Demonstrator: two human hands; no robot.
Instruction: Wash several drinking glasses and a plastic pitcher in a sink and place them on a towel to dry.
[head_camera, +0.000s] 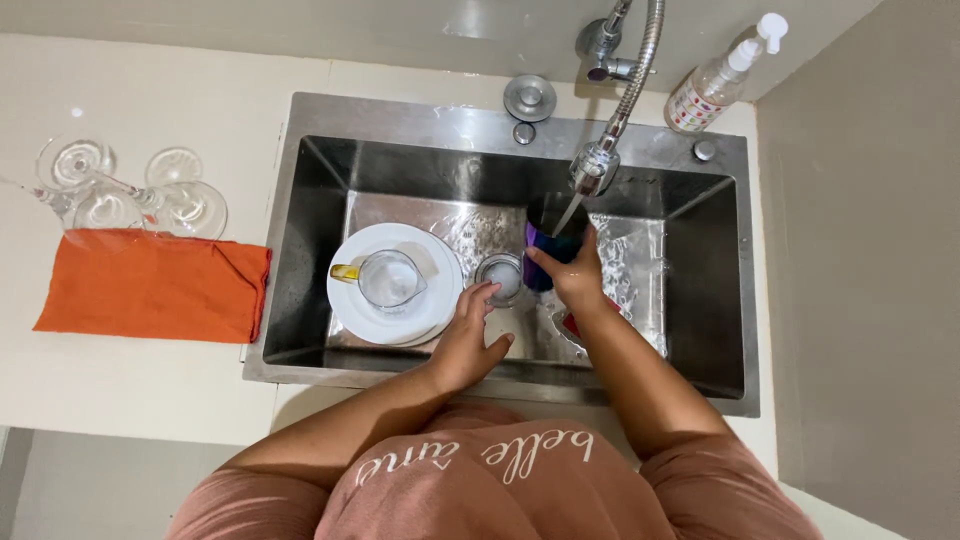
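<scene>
My right hand (580, 280) holds a dark blue and purple cup (545, 250) under the water stream running from the flexible faucet head (595, 165). My left hand (465, 340) hovers over the sink floor with fingers apart, next to the round drain strainer (502, 277), and holds nothing. Left of it a stack of white plates (345, 300) carries a clear glass measuring jug (388, 280) with a yellow handle. A red object (570, 325) peeks out under my right wrist.
The steel sink (310, 200) is set in a white counter. Several upturned wine glasses (130, 190) stand left of it above an orange cloth (150, 285). A pump bottle (715, 80) stands at the back right. A grey wall closes the right side.
</scene>
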